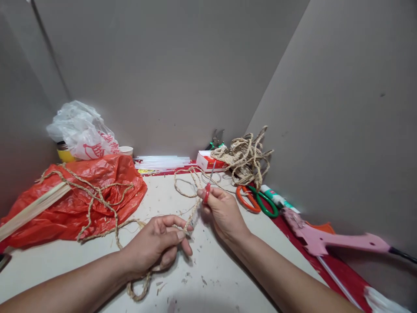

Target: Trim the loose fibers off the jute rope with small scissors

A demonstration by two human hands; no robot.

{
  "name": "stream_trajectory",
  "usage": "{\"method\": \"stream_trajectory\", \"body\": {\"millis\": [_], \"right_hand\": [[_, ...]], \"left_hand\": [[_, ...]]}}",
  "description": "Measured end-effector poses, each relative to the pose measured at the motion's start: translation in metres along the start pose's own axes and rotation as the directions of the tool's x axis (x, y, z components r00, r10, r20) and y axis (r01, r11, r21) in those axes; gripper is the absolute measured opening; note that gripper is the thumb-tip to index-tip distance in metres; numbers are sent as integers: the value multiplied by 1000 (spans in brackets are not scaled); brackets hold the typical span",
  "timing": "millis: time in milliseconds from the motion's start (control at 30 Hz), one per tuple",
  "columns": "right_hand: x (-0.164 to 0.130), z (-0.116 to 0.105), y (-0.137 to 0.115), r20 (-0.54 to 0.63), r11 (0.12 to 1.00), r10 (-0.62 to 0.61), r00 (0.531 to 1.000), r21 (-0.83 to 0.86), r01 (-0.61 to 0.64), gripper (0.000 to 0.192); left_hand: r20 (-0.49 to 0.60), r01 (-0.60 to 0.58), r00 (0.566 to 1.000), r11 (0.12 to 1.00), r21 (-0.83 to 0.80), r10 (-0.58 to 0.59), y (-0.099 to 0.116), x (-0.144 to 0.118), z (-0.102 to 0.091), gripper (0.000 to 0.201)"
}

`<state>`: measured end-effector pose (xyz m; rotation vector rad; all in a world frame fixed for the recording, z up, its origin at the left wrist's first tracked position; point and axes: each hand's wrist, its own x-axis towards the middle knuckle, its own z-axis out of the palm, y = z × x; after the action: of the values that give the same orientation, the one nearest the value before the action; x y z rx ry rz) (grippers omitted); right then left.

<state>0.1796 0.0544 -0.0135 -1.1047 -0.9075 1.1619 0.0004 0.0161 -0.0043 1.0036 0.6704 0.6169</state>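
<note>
My left hand (158, 243) pinches a thin braided straw rope (192, 214) between thumb and fingers, low over the pale tabletop. From there the rope runs up to my right hand (226, 213), and another length loops below my left wrist. Between the fingers of my right hand are small red-handled scissors (206, 193), their metal tip pointing up and away. Whether those fingers also grip the rope, I cannot tell. Beyond the hands, a loop of the rope lies on the table (156, 191).
Left lies a red plastic bag (107, 167) with rope and pale strips on it. Behind it are a white plastic bag (78, 126) and a paper cup (126, 150). Right are a rope heap (249, 156), green-handled scissors (269, 206) and a pink glue gun (342, 241). Grey walls enclose the table.
</note>
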Motion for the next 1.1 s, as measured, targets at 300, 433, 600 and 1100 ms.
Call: {"method": "stream_trajectory", "body": {"millis": [300, 433, 600, 1100], "right_hand": [[2, -3, -3, 78, 999, 48, 996, 21, -50, 33], [4, -4, -1, 102, 996, 67, 993, 58, -73, 33], [8, -8, -1, 36, 998, 29, 999, 49, -30, 33], [14, -13, -1, 101, 999, 39, 994, -19, -37, 33]], "left_hand": [[51, 65, 997, 991, -114, -60, -1, 2, -5, 26], [6, 47, 999, 993, -107, -47, 0, 4, -8, 22], [-71, 18, 997, 996, -82, -24, 3, 5, -6, 10], [-100, 4, 995, 995, -99, -14, 4, 7, -11, 13]]}}
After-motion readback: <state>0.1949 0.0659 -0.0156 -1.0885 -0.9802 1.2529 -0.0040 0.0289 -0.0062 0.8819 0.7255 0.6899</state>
